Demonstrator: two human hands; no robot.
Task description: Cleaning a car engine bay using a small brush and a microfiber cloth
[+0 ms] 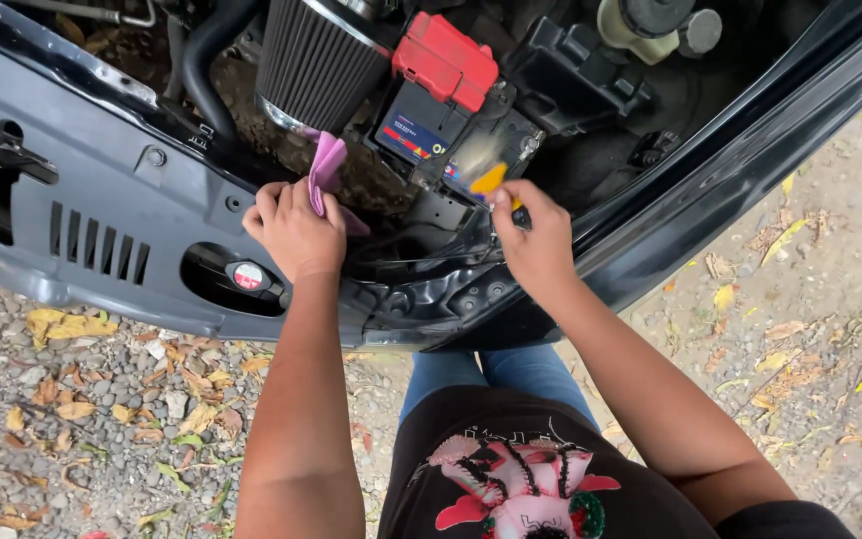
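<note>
Soft pink cloth [326, 170] is looking matt; the battery [441, 135] is showing glossy plastic, the car's front panel [112, 160] smooth painted metal, the air filter [316, 60] ribbed metal mesh.

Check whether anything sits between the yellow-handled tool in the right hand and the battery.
Nothing visible does. The right hand holds the yellow-handled tool right at the battery; the left hand holds a pink cloth off to the side.

A ribbed air filter [316, 60] sits left of the reservoir [641, 28] (cap dark). Dry leaves [72, 324] litter the gravel [82, 449].
</note>
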